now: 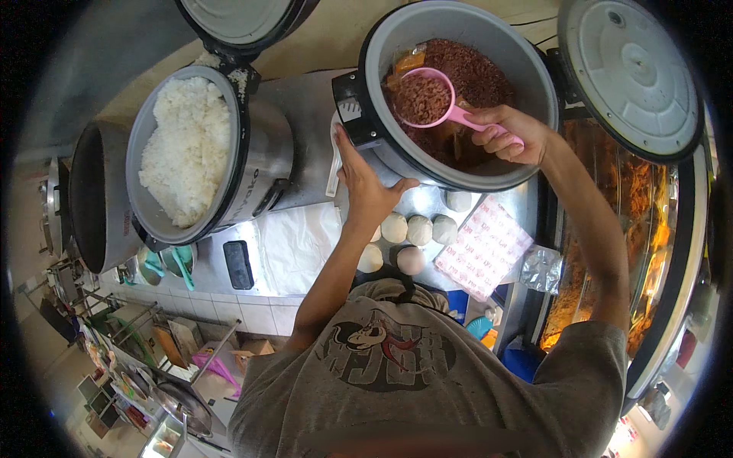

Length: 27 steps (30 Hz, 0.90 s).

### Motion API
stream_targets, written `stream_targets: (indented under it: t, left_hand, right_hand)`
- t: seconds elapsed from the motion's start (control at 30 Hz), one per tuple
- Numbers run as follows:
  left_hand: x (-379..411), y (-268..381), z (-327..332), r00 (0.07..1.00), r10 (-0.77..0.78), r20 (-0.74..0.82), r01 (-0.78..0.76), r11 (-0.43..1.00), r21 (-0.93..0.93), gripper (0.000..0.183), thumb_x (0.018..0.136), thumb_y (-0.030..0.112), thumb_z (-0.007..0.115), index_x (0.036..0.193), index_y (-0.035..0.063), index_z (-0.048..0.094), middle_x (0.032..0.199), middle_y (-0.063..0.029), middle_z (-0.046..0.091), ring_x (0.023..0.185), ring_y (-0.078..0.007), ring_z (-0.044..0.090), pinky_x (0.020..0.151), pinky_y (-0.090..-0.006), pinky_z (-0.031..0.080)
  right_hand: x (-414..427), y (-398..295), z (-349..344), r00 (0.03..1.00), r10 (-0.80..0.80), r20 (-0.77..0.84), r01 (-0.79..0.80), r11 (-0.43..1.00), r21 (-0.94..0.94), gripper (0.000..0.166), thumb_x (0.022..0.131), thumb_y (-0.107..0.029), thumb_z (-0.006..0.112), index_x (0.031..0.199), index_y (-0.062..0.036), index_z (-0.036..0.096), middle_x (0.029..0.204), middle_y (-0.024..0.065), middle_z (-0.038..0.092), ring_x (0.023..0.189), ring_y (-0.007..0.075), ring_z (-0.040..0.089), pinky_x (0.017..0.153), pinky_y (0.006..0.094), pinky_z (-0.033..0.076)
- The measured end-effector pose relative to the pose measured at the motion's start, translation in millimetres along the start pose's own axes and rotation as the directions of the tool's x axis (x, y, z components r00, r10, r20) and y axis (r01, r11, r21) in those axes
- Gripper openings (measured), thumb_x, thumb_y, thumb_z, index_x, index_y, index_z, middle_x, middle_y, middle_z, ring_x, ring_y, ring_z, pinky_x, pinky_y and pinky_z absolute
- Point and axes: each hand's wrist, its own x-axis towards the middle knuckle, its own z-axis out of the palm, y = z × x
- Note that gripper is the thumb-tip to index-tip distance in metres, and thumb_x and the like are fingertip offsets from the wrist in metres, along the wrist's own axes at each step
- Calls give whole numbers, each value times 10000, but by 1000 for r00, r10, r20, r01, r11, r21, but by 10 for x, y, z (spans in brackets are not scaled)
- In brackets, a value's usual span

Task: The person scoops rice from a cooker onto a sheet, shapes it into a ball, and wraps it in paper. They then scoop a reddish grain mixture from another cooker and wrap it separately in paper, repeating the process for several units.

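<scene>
My right hand [512,136] grips the handle of a pink plastic scoop [425,97] heaped with reddish-brown rice. The scoop is over the inside of a large open rice cooker [461,180], where more dark red rice [475,66] and some orange pieces lie. My left hand [368,192] is at the cooker's near left side, fingers extended by its black side handle, thumb spread; whether it touches the cooker is hard to tell. A translucent plastic rice paddle [334,166] lies just left of that hand. White rice [186,149] fills a second open cooker [266,154] on the left.
Several round wrapped portions [420,230], printed wrapping paper [484,246] and white sheets [300,246] lie on the metal counter [309,97]. A black phone [237,264] is farther left. The open cooker lid [633,74] and a glass food display [618,229] stand on the right.
</scene>
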Motion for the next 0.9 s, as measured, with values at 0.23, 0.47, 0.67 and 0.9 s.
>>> stream_targets:
  t: [0.23,0.47,0.67,0.9]
  left_hand:
    - [-1244,126,528,971,241,-12,-238,949,-205,835,785,149,820,1444,-24,337,1415,-252,431,1295,-395,464,1071,-493,354]
    - [-2215,180,1510,316,626,713,-686,670,-285,517,860,200,728,1346,89,593,1460,-227,447,1412,-425,353,1108,-569,329]
    - [-2659,-146,1906,93,238,967,-763,641,-85,748,941,485,623,1562,136,391,1645,-281,155,1497,-539,130,1160,-657,238]
    - [-2630,-114,1899,178,275,945,-651,753,-97,810,901,382,691,1532,-4,362,1607,-319,218,1481,-524,210,1164,-609,266]
  right_hand:
    - [-801,1163,-481,926,-324,196,219,881,420,363,1092,-445,419,1135,-100,524,651,-31,429,386,22,341,261,155,264]
    - [-1240,3176,-685,845,-423,-328,530,575,623,231,1094,-321,440,1152,-107,505,670,-18,503,445,18,439,313,144,355]
    - [-299,4801,-1204,806,-467,-363,492,188,850,255,1077,-391,455,1073,-137,475,669,-31,447,443,38,340,315,173,217]
    - [709,4923,-1247,-114,-329,-937,531,777,-338,448,1066,-344,472,1431,-89,522,688,75,585,434,186,491,400,352,410]
